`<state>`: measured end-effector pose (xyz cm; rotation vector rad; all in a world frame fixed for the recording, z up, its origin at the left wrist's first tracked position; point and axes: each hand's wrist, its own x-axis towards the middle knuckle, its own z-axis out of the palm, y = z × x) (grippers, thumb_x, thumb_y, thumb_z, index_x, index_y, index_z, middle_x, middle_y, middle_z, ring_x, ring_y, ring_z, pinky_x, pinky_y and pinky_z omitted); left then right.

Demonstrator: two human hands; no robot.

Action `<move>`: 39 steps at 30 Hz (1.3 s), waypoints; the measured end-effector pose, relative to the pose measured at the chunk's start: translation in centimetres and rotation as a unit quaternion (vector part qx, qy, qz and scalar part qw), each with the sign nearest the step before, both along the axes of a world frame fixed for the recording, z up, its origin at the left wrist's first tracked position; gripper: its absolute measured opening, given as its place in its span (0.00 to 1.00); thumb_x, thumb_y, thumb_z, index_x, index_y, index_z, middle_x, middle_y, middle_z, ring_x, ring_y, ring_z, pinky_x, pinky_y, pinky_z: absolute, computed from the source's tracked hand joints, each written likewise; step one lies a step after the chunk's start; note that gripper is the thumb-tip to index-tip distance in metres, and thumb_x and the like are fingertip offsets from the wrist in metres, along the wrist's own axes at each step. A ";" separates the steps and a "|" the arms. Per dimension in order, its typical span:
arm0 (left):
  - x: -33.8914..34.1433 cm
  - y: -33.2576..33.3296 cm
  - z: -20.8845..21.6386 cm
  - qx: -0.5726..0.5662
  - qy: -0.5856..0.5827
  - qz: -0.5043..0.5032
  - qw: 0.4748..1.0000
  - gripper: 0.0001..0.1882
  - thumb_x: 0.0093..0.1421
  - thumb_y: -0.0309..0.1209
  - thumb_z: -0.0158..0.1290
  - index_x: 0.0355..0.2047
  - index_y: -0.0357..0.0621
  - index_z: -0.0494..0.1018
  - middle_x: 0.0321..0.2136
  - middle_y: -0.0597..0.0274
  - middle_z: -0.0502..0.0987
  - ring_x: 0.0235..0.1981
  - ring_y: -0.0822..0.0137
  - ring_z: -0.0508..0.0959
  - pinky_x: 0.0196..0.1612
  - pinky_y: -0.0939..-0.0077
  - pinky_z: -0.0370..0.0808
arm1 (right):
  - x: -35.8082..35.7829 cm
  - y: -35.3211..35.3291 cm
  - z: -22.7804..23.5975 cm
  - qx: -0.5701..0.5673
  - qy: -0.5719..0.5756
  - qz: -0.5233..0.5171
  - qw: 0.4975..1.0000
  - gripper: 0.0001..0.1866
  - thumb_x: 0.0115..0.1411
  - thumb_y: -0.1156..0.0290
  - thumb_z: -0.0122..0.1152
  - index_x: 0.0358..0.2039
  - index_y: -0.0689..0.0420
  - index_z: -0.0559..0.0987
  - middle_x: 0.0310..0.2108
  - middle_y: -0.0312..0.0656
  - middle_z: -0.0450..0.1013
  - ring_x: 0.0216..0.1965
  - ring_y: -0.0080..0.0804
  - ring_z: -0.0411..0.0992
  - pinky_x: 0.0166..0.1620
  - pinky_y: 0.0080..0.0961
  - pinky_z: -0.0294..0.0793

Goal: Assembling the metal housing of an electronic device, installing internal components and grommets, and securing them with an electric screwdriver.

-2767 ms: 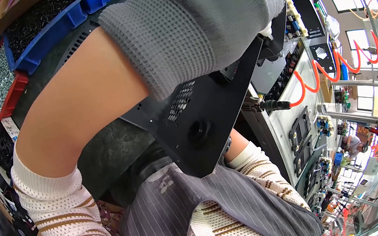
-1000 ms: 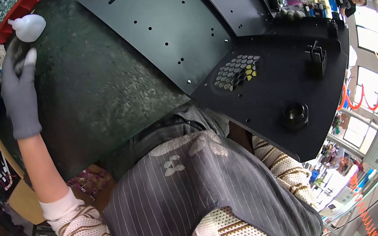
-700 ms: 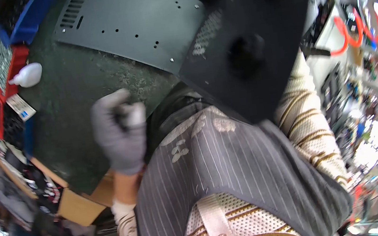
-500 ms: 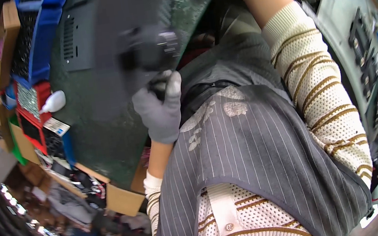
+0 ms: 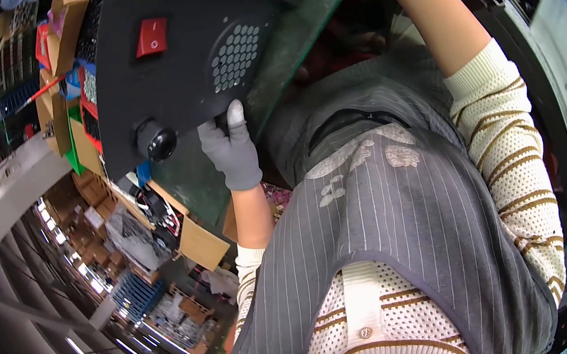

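A black metal panel (image 5: 185, 82) fills the upper left. Set in its face are a red rocker switch (image 5: 151, 37) and a honeycomb vent (image 5: 237, 58), and a round black knob-like part (image 5: 156, 140) sticks out near its lower edge. My left hand (image 5: 231, 148), in a grey glove, holds that lower edge. Its thumb shows beside the vent, while the other fingers are partly hidden by the panel. My right forearm (image 5: 430, 11) reaches past the top of the picture, so the right hand is out of sight.
Under the panel lies a dark green work surface (image 5: 189, 178). Cardboard boxes and coloured bins line the left, with an open carton flap (image 5: 201, 244) at the surface's near corner. A pale machine or bench edge (image 5: 555, 34) runs along the right.
The blurred black panel has turned and now shows its face with the red switch. It covers where the white bottle and slotted grey plate were. My left hand stays on its edge.
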<state>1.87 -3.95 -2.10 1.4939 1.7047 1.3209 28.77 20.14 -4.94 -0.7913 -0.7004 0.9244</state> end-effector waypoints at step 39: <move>-36.3 -22.5 -2.1 -0.338 0.454 0.318 0.760 0.35 0.64 0.54 0.39 0.61 0.40 0.56 0.59 0.45 0.62 0.61 0.42 0.58 0.65 0.49 0.42 | 5.1 -1.6 -2.8 0.025 -0.624 -0.220 0.749 0.17 0.54 0.71 0.55 0.47 0.55 0.75 0.43 0.44 0.74 0.45 0.40 0.73 0.46 0.32 0.71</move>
